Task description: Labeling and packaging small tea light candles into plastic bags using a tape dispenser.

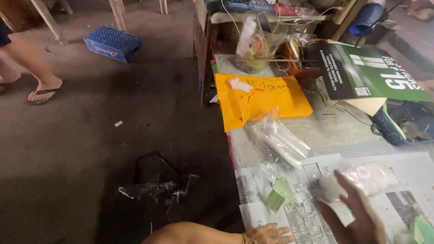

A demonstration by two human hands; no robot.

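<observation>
the table [325, 131] runs along the right of the view, its pale top crowded. at the near end it is covered with sheets of newspaper [407, 180], and on them lie a small green paper packet [280, 194] and crumpled clear plastic wrap [271, 169]. the left hand [266, 235] rests flat on the newspaper at the bottom edge, fingers spread and holding nothing, a ring on one finger. the right hand [357, 214] hovers over the paper, open, fingers slightly blurred and empty, just beside a clear bag of white pieces [361, 178]. farther back lie a clear plastic bag of long tubes [280, 140], an orange envelope [260, 99] with torn paper on it, a green printed card [370, 72], and a clear bag of mixed goods [255, 45] among wires. the floor [90, 149] on the left is dark, bare concrete, with a black plastic scrap [156, 180] near the table, a blue crate [113, 43] farther off, wooden legs beyond it, and another person's foot in a sandal [43, 92] at the left edge.
</observation>
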